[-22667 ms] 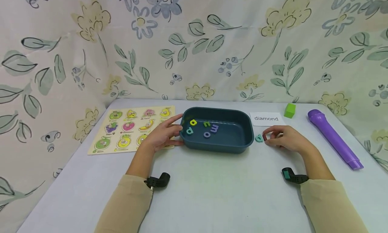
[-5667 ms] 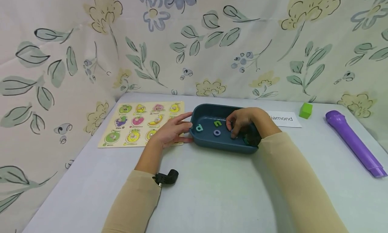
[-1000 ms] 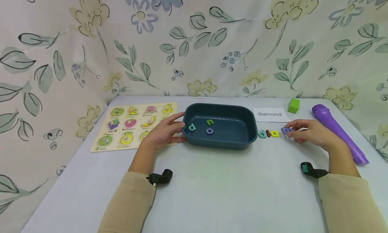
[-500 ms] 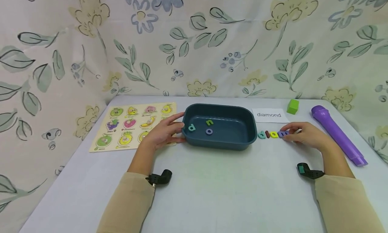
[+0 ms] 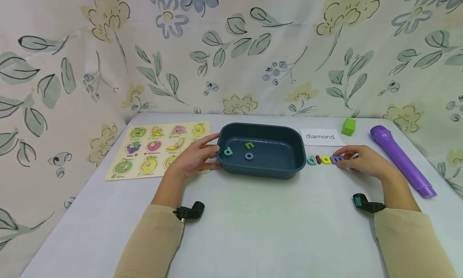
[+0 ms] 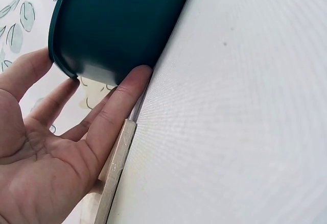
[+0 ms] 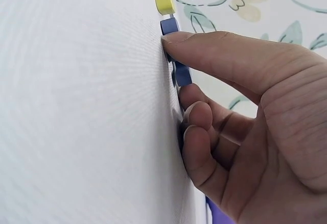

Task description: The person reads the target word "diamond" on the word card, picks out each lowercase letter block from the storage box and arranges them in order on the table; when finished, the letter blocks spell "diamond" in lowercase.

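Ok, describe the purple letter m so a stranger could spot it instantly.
Start at the dark blue tray. Off its right side runs a row of small letters; the purple m ends it, the only one the right hand touches.

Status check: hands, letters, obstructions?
Left hand touching dark-teal rectangular tray; right hand pinching purple letter m beside yellow letter a.
Teal letter d, green letter n, purple letter o in tray.
Possible obstacle: purple microphone-shaped toy near right hand.
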A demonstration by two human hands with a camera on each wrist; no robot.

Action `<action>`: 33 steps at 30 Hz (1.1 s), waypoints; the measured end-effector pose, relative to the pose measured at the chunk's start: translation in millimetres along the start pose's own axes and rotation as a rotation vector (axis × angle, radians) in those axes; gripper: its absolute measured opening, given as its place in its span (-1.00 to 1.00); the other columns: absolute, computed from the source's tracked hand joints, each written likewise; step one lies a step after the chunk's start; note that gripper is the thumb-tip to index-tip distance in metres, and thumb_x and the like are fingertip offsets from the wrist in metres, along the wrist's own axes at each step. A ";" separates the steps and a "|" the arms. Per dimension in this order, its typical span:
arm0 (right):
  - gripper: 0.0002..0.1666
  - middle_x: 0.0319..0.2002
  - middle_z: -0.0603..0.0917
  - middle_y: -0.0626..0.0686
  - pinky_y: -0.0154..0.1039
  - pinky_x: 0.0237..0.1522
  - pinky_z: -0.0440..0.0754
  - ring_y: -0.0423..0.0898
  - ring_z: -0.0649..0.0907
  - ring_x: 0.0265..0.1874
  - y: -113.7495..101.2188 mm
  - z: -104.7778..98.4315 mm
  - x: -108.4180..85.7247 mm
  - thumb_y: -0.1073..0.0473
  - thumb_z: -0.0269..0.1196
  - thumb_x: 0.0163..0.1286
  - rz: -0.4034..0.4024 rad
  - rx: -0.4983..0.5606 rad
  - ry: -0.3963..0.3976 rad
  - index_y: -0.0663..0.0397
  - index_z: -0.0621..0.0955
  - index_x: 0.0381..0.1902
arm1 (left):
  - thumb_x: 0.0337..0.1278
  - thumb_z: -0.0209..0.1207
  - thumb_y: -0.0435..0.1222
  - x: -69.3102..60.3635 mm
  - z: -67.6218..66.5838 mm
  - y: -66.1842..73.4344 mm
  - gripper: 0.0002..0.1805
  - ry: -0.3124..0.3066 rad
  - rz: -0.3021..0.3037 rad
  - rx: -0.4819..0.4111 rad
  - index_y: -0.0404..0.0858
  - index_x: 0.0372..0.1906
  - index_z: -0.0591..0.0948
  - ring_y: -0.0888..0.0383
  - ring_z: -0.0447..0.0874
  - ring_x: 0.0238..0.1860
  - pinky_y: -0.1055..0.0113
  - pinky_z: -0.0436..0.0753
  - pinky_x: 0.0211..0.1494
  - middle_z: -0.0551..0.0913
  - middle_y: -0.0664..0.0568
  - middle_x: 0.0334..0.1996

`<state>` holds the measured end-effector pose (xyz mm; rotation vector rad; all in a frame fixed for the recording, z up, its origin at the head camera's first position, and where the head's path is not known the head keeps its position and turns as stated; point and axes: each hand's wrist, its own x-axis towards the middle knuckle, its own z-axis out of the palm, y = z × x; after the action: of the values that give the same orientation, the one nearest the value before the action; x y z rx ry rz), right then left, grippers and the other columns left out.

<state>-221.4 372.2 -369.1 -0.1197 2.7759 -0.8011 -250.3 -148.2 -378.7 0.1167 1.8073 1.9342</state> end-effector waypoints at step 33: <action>-0.36 -0.03 0.55 0.15 -0.30 -0.28 0.55 -0.02 0.53 -0.16 4.6 -0.7 -4.5 -0.09 0.36 0.42 0.020 0.024 0.003 0.13 0.56 0.31 | 0.56 0.10 -0.23 -2.2 -0.6 0.9 -0.37 -0.019 0.008 0.003 0.16 0.59 0.29 -0.16 0.46 0.45 -0.11 0.68 0.24 0.43 -0.18 0.45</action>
<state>-217.3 377.1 -370.0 -0.0867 2.7645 -0.8303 -248.9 -149.7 -377.3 0.1430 1.7996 1.9296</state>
